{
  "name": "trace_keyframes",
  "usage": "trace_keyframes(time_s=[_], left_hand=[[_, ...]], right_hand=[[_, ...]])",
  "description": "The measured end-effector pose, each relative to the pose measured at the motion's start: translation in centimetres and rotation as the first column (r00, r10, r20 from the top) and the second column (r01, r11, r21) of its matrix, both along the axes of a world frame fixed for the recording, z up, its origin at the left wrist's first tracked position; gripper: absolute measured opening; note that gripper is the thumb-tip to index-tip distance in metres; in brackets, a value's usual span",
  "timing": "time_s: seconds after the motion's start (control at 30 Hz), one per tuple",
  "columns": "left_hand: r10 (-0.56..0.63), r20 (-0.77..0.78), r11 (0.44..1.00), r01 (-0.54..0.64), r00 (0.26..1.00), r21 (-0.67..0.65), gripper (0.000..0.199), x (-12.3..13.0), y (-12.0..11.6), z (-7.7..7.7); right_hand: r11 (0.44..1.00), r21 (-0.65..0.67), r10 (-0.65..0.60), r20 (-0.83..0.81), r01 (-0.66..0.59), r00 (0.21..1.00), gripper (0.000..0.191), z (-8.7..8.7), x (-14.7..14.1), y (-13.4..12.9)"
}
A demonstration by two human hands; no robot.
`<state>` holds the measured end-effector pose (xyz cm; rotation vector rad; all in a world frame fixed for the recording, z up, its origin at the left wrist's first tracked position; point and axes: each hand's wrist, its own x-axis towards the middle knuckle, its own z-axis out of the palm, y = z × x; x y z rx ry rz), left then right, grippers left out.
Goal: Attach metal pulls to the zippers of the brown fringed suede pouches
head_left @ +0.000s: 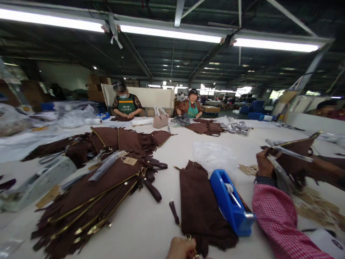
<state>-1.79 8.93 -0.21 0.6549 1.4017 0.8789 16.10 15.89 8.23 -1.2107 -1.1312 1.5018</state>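
At the bottom edge, my left hand (180, 248) is closed, its fingers pinching a gold metal clasp (188, 237) by a dark brown strap piece (202, 245). Of my right hand, at most a sliver shows at the bottom edge, so its fingers are hidden. Just beyond lies a brown fringed pouch (195, 198), flat on the table, with a zipper pull (174, 212) sticking out to its left. A blue tape dispenser (229, 201) stands against the pouch's right side. To the left is a pile of brown fringed pouches (91, 194) with gold zippers, wrist straps and a paper tag (130, 160).
At right, a co-worker's hand (265, 165) with a checkered sleeve (277, 212) holds another brown pouch (293, 154). Clear plastic bags (212, 156) lie mid-table. Two people work across the table (167, 172), near a beige handbag (160, 120). More brown pouches (129, 140) lie behind the pile.
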Motion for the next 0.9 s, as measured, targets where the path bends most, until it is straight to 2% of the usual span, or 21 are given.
trace_keyframes(time_s=[0.07,0.17,0.27,0.33,0.4,0.73,0.9], left_hand=[[0.029,0.010,0.997,-0.028,1.000,-0.070,0.037,0.2,0.4,0.4],[0.068,0.027,0.988,-0.064,0.997,-0.142,0.028,0.3,0.6,1.1],[0.075,0.047,0.986,-0.066,0.996,-0.156,0.020,0.1,0.6,1.7],[0.070,0.055,0.985,-0.060,0.996,-0.164,0.018,-0.1,0.5,2.0],[0.074,0.059,0.983,-0.063,0.996,-0.175,0.016,-0.2,0.5,2.2],[0.060,0.111,0.971,-0.032,0.992,-0.239,0.020,-0.2,0.5,2.5],[0.125,0.130,0.965,-0.090,0.984,-0.248,0.021,0.0,0.5,2.5]], right_hand=[[0.997,-0.072,0.032,0.010,-0.031,0.999,0.018,-2.9,-2.1,-3.5],[0.978,-0.199,0.066,0.017,-0.061,0.998,0.021,-6.3,-4.5,-8.3],[0.933,-0.359,-0.043,-0.005,0.038,0.999,0.029,-8.2,-5.9,-10.9],[0.895,-0.430,-0.137,-0.017,0.117,0.990,0.030,-8.5,-6.4,-11.3],[0.880,-0.454,-0.172,-0.021,0.143,0.985,0.029,-8.5,-6.7,-11.1],[0.887,-0.417,-0.235,-0.044,0.196,0.971,0.034,-8.3,-7.3,-8.7],[0.884,-0.413,-0.257,-0.034,0.220,0.966,0.035,-8.6,-7.1,-8.4]])
